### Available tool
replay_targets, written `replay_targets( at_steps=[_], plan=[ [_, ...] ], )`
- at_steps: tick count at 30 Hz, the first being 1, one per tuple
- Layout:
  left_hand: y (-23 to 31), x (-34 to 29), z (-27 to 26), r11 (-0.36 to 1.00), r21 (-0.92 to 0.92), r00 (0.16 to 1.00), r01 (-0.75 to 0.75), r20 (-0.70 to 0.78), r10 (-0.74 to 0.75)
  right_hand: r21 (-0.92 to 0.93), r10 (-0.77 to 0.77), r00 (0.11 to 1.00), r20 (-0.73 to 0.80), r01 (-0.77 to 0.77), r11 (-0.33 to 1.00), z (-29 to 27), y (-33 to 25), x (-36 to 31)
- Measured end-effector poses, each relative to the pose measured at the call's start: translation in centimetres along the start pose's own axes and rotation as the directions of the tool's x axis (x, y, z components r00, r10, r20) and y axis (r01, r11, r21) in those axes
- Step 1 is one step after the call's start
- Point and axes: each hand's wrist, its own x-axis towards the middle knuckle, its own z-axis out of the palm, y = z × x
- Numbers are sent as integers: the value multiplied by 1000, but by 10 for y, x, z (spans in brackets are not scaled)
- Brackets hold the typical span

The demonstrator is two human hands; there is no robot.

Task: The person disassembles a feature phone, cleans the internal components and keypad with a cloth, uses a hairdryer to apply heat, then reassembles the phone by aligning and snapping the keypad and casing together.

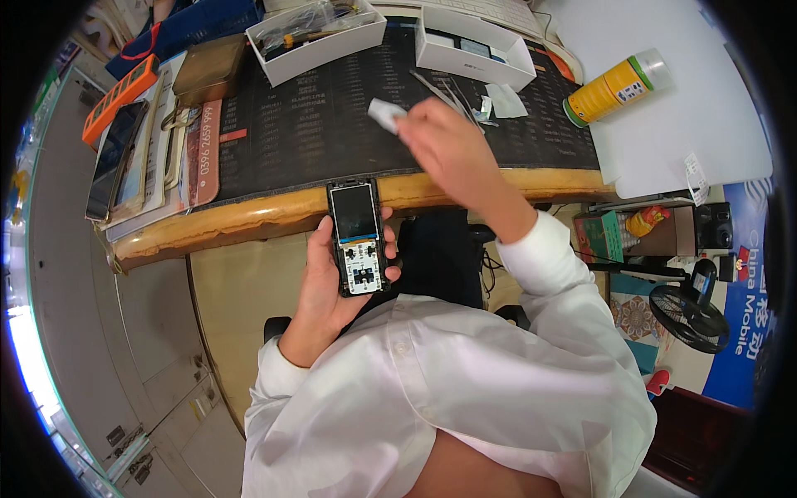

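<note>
We take the keypad phone as our landmark: screen dark, key board exposed, face turned up to the view. The left hand grasps it, with the phone lying across the palm, thumb side along the phone's left edge, fingertips curled round its right edge. We see the phone's top end before the wooden front edge of the surface; whether they touch, we cannot tell.

The right hand is beyond the phone and to its right, well apart from it, pinching a small white piece; blurred, kind uncertain. Farther beyond the phone we note two white boxes, one with mixed parts slightly left, another with dark devices to the right. Yellow spray can: far right of the phone. Dark smartphone and orange device: well to its left.
</note>
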Motion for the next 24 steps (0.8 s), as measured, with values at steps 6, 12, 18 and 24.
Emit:
replay_targets(
  at_steps=[6,12,18,24],
  plan=[
    [1,-1,-1,1000,-1,993,-28,-115,28,61,-426,885,188,422,904,2,-52,-29],
    [0,0,-3,999,33,998,-19,-62,21,-72,-364,905,220,388,919,-1,-47,-18],
    [-1,-1,-3,1000,-14,987,-26,-160,23,-13,-435,871,229,449,893,3,-59,-30],
    [0,0,0,1000,-23,997,-12,-75,10,-130,-327,913,244,365,922,-5,-52,-26]
  ],
)
